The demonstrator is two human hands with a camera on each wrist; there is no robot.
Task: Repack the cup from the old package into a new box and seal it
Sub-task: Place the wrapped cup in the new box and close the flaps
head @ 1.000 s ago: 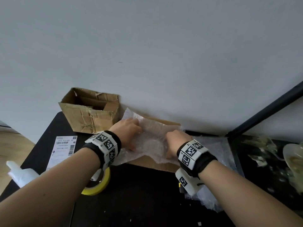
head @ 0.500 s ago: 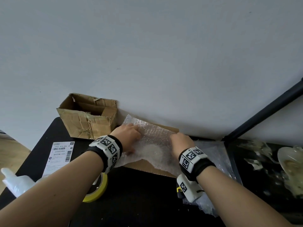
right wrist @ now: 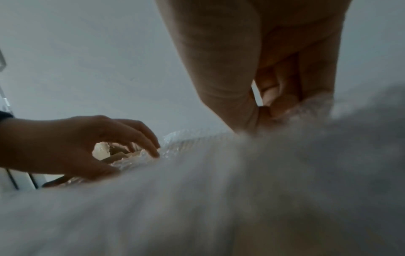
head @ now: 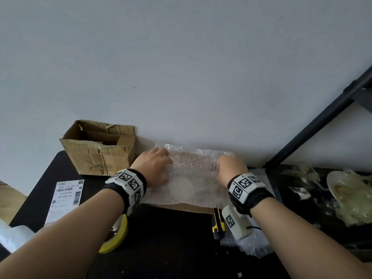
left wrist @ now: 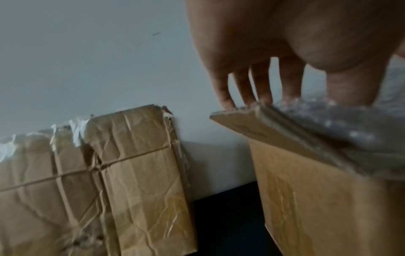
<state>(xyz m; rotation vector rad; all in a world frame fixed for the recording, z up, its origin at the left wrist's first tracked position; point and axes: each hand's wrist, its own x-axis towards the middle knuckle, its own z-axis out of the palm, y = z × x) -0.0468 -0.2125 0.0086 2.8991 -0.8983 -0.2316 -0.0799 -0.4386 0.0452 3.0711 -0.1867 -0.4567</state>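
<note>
On the black table [head: 165, 244], a torn old box [head: 96, 152] stands left. The left hand [head: 154, 168] reaches forward, fingers spread and relaxed, pressing the bubble wrap [head: 191, 178] over the new box [left wrist: 306, 199]. The right hand [head: 231, 168], knuckles up, pinches the wrap's right edge. The cup is hidden.

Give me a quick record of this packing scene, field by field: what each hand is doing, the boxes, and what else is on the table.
left hand: fingers spread, pressing bubble wrap down over the new box
right hand: fingers curled, gripping the wrap's far right edge
cup: not clearly visible under the wrap
old box: torn, open, to the left against the wall
table: black
tape roll: yellow, under the left forearm
shipping label: flat, far left
utility knife: yellow and black, near the right wrist
</note>
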